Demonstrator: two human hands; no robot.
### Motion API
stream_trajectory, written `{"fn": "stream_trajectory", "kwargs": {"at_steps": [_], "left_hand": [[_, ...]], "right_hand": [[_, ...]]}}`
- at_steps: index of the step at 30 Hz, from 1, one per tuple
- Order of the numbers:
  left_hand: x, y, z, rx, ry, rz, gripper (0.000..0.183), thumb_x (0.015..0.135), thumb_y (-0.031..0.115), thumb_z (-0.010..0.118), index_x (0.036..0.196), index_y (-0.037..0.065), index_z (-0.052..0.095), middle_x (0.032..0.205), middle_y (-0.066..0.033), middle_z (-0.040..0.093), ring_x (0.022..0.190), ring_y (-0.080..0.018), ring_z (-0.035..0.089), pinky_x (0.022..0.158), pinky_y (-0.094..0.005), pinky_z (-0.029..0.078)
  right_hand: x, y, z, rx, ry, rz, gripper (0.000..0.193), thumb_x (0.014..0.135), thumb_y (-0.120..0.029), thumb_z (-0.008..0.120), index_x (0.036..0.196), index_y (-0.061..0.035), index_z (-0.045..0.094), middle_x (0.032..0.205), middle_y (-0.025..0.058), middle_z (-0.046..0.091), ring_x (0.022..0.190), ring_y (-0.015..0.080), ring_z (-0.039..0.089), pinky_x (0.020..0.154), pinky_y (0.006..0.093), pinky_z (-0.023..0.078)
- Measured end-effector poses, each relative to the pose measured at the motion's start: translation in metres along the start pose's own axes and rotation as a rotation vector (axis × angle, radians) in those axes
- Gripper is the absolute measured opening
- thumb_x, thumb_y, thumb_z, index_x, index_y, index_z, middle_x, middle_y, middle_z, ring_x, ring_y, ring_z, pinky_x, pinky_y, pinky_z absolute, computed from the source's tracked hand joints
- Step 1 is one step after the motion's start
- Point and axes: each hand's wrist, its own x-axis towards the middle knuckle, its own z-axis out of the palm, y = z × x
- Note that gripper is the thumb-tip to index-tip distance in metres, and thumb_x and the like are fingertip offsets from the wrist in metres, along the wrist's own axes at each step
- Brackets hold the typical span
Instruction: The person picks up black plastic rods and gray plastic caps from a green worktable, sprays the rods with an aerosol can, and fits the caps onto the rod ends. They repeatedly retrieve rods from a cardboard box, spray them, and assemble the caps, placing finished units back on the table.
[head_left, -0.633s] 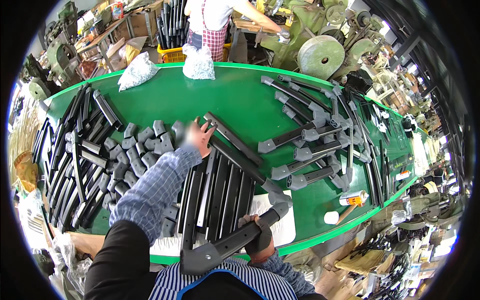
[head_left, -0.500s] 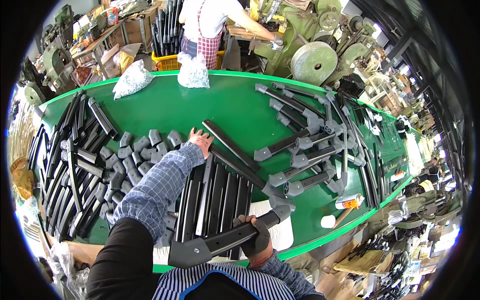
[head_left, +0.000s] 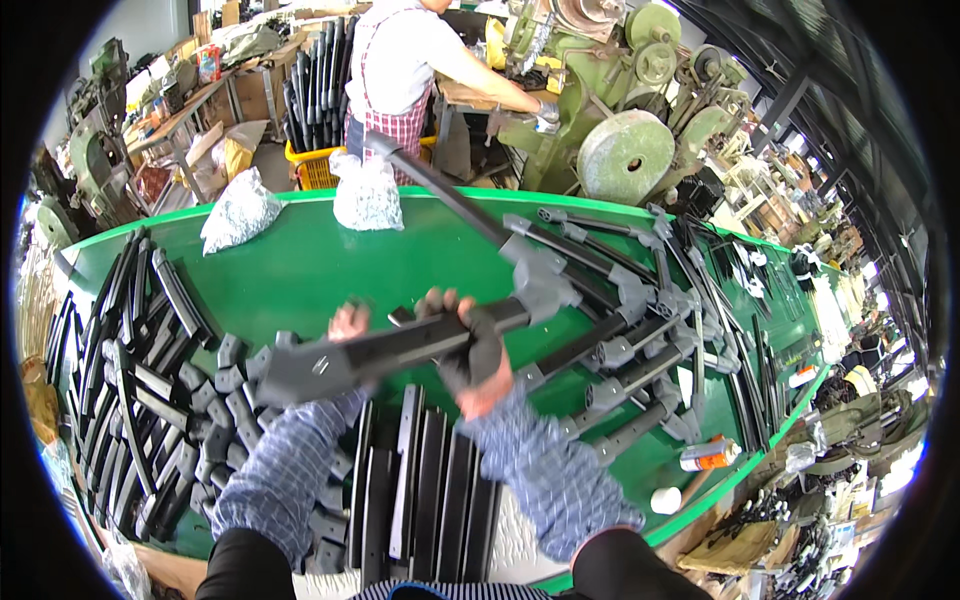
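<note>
Raised over the table is a black bar frame (head_left: 420, 340) with a grey elbow connector (head_left: 315, 370) on its near-left end and a grey joint (head_left: 543, 282) on its right. From that joint a long black bar (head_left: 440, 185) reaches toward the far side. My right hand (head_left: 477, 355), in a dark glove with bare fingertips, is closed around the frame's near bar. Blurred and partly hidden behind the elbow, my left hand (head_left: 349, 322) is close to the frame; its grip cannot be made out. Below lie several loose black bars (head_left: 430, 490) side by side.
Loose grey elbows (head_left: 240, 410) and a pile of black bars (head_left: 125, 380) cover the left side. Joined frames (head_left: 625, 345) lie on the right, near a spray can (head_left: 708, 454) and white cap (head_left: 665, 500). Plastic bags (head_left: 367, 195) stand at the far edge; a person (head_left: 400, 70) works beyond.
My right hand has lifted the frame up and forward, swinging its long bar toward the far side. My left hand has drawn back leftward from the table's middle. The view has shifted slightly.
</note>
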Motion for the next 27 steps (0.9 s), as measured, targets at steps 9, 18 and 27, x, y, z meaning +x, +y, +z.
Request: {"fn": "stream_trajectory", "kwargs": {"at_steps": [9, 18, 27], "left_hand": [[-0.012, 0.074, 0.07, 0.277, -0.557, 0.702, 0.079, 0.072, 0.035, 0.073, 0.142, 0.011, 0.047, 0.145, -0.0189, 0.043, 0.138, -0.0383, 0.037, 0.115, -0.0562, 0.024], [0.017, 0.115, 0.108, 0.544, -0.943, 0.755, 0.066, 0.068, 0.04, 0.077, 0.127, 0.015, 0.061, 0.123, -0.0138, 0.056, 0.115, -0.0319, 0.053, 0.098, -0.0448, 0.043], [-0.034, 0.157, -0.017, 0.438, -0.581, 0.636, 0.05, 0.069, 0.03, 0.076, 0.111, 0.009, 0.062, 0.099, -0.0105, 0.065, 0.099, -0.0294, 0.061, 0.087, -0.0415, 0.049]], "right_hand": [[0.2, -0.15, -0.197, -0.277, 0.388, -0.16, 0.018, 0.087, 0.004, 0.064, 0.1, -0.0081, 0.061, 0.089, 0.0128, 0.065, 0.089, 0.0321, 0.066, 0.088, 0.0505, 0.055], [0.163, -0.161, -0.195, -0.983, 0.73, 0.084, 0.027, 0.084, -0.021, 0.074, 0.094, 0.003, 0.066, 0.09, 0.0108, 0.066, 0.071, 0.0225, 0.063, 0.064, 0.0362, 0.056], [-0.123, -0.315, -0.074, -2.255, 0.61, -1.018, 0.035, 0.081, -0.01, 0.073, 0.114, -0.0082, 0.064, 0.109, 0.0111, 0.063, 0.108, 0.0315, 0.054, 0.099, 0.0411, 0.04]]}}
